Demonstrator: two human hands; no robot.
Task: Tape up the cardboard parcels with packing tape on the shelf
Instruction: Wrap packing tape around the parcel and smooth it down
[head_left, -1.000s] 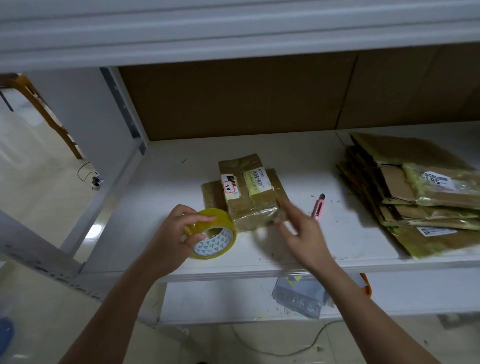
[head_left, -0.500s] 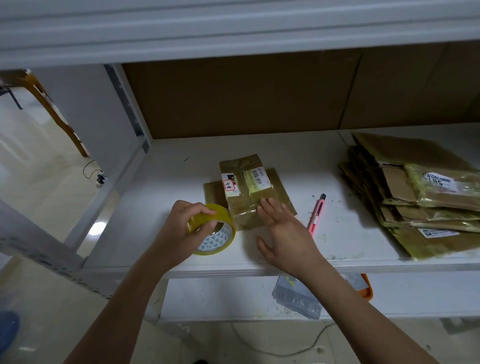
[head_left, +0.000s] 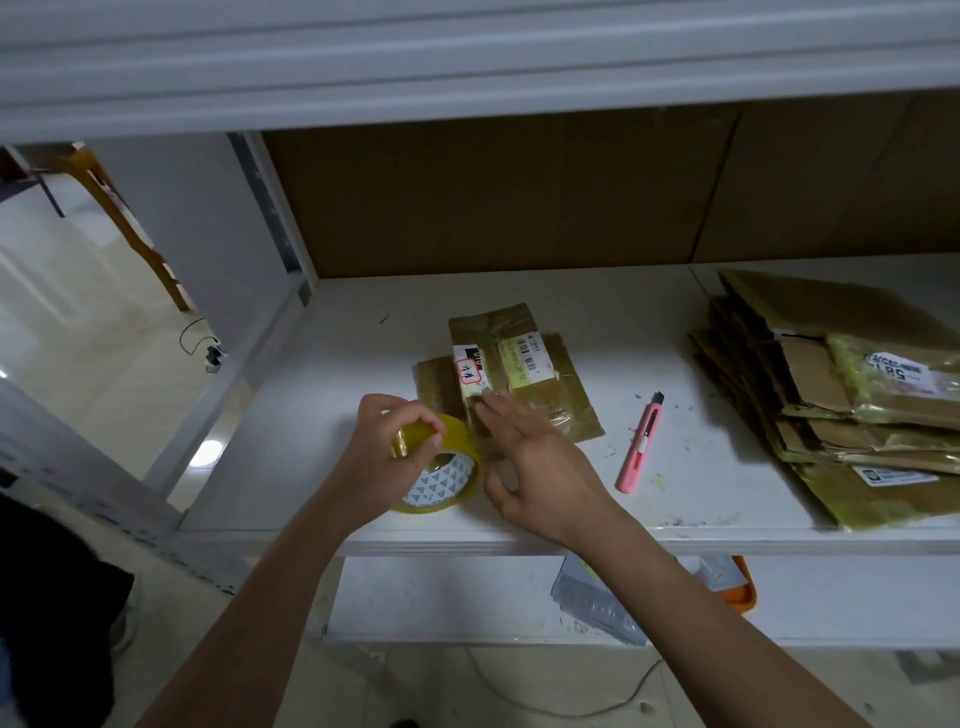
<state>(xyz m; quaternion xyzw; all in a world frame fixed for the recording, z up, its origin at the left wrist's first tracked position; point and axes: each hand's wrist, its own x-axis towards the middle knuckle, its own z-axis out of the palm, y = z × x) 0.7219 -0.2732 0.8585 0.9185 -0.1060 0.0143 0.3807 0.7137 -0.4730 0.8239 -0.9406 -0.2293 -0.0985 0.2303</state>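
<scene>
Two hands: the left hand (head_left: 387, 449) grips the tape roll (head_left: 441, 470) with its fingers curled over the top edge; the right hand (head_left: 540, 467) is spread flat, fingers loose, fingertips touching the near end of the small parcel (head_left: 498, 358).
One tape roll: yellowish, patterned core, at the front of the shelf (head_left: 291, 467), just left of the right hand.
Two central parcels: the small parcel, bearing two labels, lies across a flatter parcel (head_left: 566, 410); both look already covered in tape.
One stack: flat cardboard parcels (head_left: 841, 400) at the right end; their number cannot be told.
One cutter: a pink knife (head_left: 640, 447) between the central parcels and the stack.
Surface: white shelf board, scuffed and littered with small scraps.
Room: brown cardboard backing, a lower shelf below, pale floor and a wooden leg (head_left: 130, 228) at left.
</scene>
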